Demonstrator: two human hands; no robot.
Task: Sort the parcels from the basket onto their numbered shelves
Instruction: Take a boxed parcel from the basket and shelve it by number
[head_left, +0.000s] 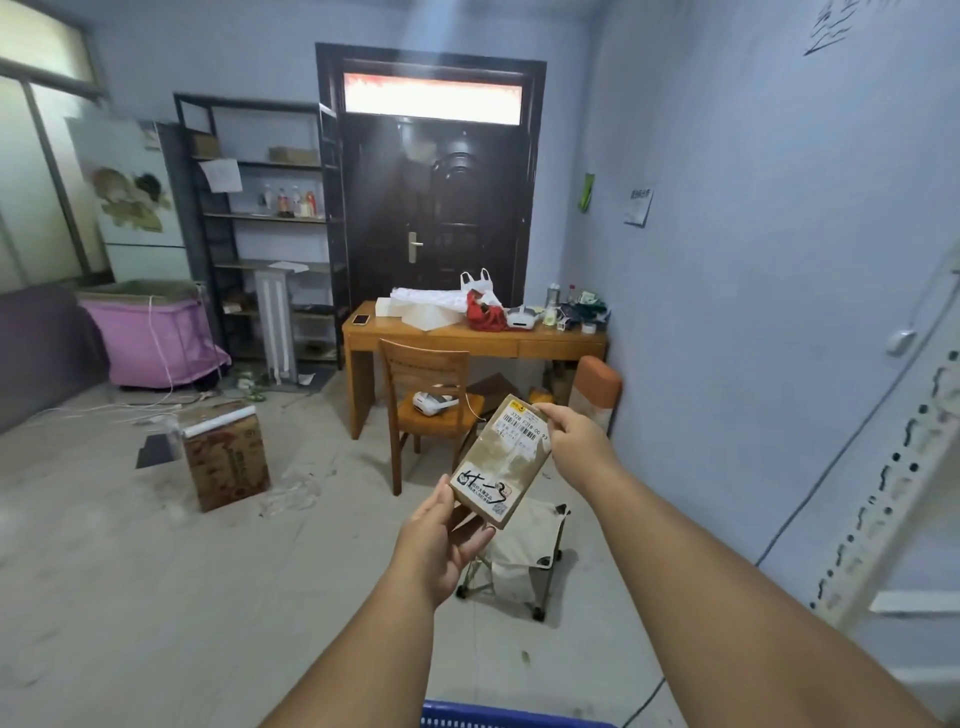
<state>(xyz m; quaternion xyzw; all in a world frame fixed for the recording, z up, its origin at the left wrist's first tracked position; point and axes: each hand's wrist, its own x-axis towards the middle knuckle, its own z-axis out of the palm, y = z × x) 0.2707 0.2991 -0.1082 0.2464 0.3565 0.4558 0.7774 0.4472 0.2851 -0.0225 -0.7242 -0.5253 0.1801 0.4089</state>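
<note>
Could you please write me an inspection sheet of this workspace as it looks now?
Surface: grey floor, dusty, scraps near the desk.
Job's things: parcel held up, label facing the camera; blue basket rim at the bottom edge; dark shelf unit by the door.
Clutter: cardboard box on the floor; folding stool below the parcel; desk piled with bags and bottles.
Hands: left hand grips the parcel's near end; right hand pinches its far end.
Cables: white cords across the floor.
Surroundings: dark door, blue walls.

Probably a lived-in home room: wooden desk (467, 340), chair (426, 395), dark front door (441, 208).
</note>
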